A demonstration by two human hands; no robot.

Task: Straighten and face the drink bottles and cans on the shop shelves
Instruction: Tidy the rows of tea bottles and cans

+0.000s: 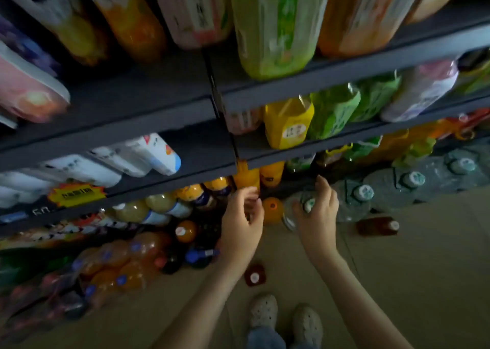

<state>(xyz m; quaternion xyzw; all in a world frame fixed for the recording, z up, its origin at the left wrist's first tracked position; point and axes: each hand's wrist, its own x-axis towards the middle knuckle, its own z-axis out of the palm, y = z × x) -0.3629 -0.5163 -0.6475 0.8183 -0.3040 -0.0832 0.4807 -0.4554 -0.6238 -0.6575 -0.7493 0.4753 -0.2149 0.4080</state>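
Low at centre frame, right hand (316, 210) cups the top of a clear water bottle (309, 205). Thumb and fingers curve round its shoulder, and the white-green cap shows in the crook.

Left hand (242, 216) sits just at 9 o'clock of it, fingers (252, 198) loosely curled. Their tips are right below an orange juice bottle (246, 177) at the bottom shelf edge. Motion blur: cannot tell if they touch or pinch anything.

Between the hands is an orange-capped bottle (273, 209), seen from the top.

From the right hand toward 2 o'clock, a row of wrapped water bottles (413, 179) stands on the floor. At 3 o'clock a brown tea bottle (377, 226) lies on its side on the floor (424, 282). At 6 o'clock of the left hand a small red-brown bottle (254, 275) stands alone, white cap up.

At 8 o'clock, shrink-wrapped orange soda packs (119, 263). At 10 o'clock, a yellow price tag (77, 193) on the dark shelf edge (159, 187), with white cartons (148, 153) above it. At 12 o'clock, a yellow drink bottle (289, 123) one shelf up, and higher still a big green bottle (275, 27).

Bottom frame: two pale perforated clogs (263, 311).
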